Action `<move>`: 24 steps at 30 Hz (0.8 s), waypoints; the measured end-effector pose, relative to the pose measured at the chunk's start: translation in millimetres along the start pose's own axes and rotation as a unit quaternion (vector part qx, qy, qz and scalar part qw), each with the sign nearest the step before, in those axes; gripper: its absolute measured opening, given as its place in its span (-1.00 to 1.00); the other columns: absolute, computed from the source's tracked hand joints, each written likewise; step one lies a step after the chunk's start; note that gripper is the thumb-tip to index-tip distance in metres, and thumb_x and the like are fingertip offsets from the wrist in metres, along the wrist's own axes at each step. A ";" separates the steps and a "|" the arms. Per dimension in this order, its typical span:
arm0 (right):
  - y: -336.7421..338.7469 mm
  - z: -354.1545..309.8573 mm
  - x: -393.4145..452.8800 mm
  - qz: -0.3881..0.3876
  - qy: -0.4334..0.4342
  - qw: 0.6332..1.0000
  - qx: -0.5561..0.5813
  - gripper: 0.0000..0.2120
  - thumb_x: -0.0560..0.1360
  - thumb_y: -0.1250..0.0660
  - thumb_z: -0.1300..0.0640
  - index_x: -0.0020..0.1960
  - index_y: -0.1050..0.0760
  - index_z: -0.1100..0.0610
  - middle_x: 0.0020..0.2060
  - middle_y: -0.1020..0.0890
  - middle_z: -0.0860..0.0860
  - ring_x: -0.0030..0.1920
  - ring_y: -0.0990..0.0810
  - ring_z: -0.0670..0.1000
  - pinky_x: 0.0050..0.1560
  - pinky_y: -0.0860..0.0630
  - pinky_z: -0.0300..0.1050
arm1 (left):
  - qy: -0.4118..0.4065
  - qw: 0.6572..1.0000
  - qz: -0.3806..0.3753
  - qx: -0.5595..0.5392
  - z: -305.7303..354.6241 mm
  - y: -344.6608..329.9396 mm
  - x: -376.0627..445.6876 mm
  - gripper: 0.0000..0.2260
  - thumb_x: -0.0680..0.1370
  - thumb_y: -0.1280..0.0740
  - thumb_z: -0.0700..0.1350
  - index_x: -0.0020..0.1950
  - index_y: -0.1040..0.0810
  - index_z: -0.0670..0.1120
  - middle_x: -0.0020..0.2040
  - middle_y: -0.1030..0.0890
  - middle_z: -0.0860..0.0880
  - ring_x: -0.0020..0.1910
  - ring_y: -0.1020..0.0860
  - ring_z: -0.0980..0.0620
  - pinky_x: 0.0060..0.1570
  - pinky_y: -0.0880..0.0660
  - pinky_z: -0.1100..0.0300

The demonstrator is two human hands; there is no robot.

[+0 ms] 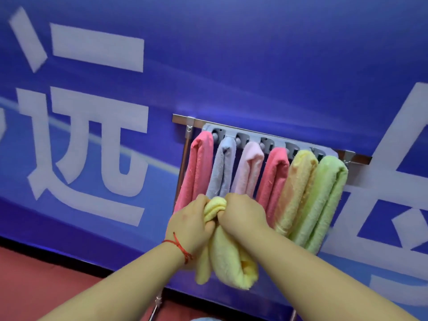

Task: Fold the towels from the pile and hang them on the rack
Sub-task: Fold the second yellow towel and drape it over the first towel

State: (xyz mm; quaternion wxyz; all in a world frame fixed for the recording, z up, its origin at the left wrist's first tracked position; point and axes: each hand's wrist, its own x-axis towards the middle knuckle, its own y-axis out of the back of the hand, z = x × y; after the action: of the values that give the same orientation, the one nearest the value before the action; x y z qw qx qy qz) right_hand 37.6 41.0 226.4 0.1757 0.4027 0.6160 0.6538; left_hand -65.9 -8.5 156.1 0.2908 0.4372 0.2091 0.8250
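Softly bunched pale-yellow towel [228,256]; thick, folded.

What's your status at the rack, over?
Left hand and right hand both grip the folded yellow towel. Six towels hang on the rack. No free arm visible for this one.

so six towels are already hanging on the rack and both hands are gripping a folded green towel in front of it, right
Not quite: the towel gripped by the left hand and right hand is yellow, not green. The head view shows it. Six towels do hang on the rack, and the green one is the rightmost of them.
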 end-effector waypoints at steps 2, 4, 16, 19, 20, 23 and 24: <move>8.2 -5.9 15.5 0.013 0.013 1.000 0.000 -0.77 0.51 -0.16 0.11 0.12 -0.47 0.12 0.09 -0.58 0.10 0.10 -0.57 0.15 -0.11 -0.36 -0.11 | -0.013 0.999 -0.004 0.036 -6.6 13.9 21.3 -0.72 0.40 -0.13 0.02 0.05 -0.42 -0.02 -0.09 -0.60 -0.03 -0.06 -0.55 -0.14 -0.24 -0.34 0.12; 18.3 -10.3 31.0 0.023 0.024 0.999 -0.003 -0.78 0.51 -0.16 0.14 0.12 -0.46 0.12 0.08 -0.58 0.11 0.09 -0.57 0.16 -0.16 -0.30 -0.11 | -0.025 0.999 0.005 0.043 -11.9 29.3 40.9 -0.64 0.34 -0.09 0.01 0.08 -0.46 0.01 -0.08 -0.61 -0.03 -0.06 -0.55 -0.14 -0.25 -0.30 0.15; 51.1 -33.1 119.0 0.053 0.046 0.998 0.002 -0.79 0.46 -0.25 0.07 0.07 -0.47 0.09 -0.10 -0.50 0.05 0.04 -0.51 0.10 -0.37 -0.20 -0.21 | -0.095 0.977 0.076 0.177 -16.0 101.5 159.4 -0.75 0.44 -0.26 -0.25 0.10 -0.52 -0.08 0.02 -0.49 -0.08 0.01 -0.48 -0.11 -0.19 -0.40 0.09; 69.7 -33.4 137.7 0.079 0.030 0.996 -0.018 -0.91 0.45 -0.25 0.18 -0.04 -0.42 0.06 0.00 -0.56 0.03 0.08 -0.55 0.14 -0.18 -0.30 -0.16 | -0.193 0.945 0.084 0.251 -16.3 113.2 182.5 -0.85 0.36 -0.38 -0.29 -0.09 -0.53 -0.17 -0.14 -0.50 -0.15 -0.18 -0.51 -0.19 -0.41 -0.36 0.08; 77.2 -33.0 144.7 0.089 0.024 0.995 -0.027 -0.90 0.46 -0.25 0.21 -0.17 -0.34 0.06 -0.02 -0.55 0.02 0.03 -0.54 0.14 -0.18 -0.31 -0.15 | -0.218 0.929 0.076 0.290 -16.2 117.1 190.7 -0.81 0.26 -0.45 -0.31 -0.20 -0.52 -0.18 -0.24 -0.49 -0.15 -0.31 -0.51 -0.18 -0.52 -0.32 0.14; 94.5 -36.4 165.7 0.130 0.031 0.989 -0.060 -0.86 0.46 -0.21 0.24 -0.21 -0.29 0.07 -0.03 -0.53 0.05 -0.15 -0.44 0.14 -0.32 -0.25 -0.18 | -0.251 0.877 0.088 0.401 -13.4 132.3 210.6 -0.65 0.01 -0.53 -0.34 -0.38 -0.44 -0.14 -0.42 -0.42 -0.07 -0.55 -0.42 -0.10 -0.57 0.05 0.39; 97.9 -38.8 171.7 0.141 0.034 0.987 -0.066 -0.91 0.47 -0.20 0.24 -0.13 -0.36 0.07 -0.01 -0.53 0.05 -0.14 -0.45 0.14 -0.33 -0.25 -0.18 | -0.262 0.864 0.100 0.419 -15.2 134.5 218.1 -0.63 -0.02 -0.53 -0.34 -0.39 -0.43 -0.13 -0.44 -0.41 -0.06 -0.57 -0.40 -0.08 -0.50 0.13 0.41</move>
State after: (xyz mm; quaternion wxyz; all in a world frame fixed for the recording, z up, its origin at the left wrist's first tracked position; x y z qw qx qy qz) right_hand -70.5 122.3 375.6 0.0870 0.4506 0.5140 0.7247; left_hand -216.5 34.6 359.5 0.0402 0.7362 0.4065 0.5396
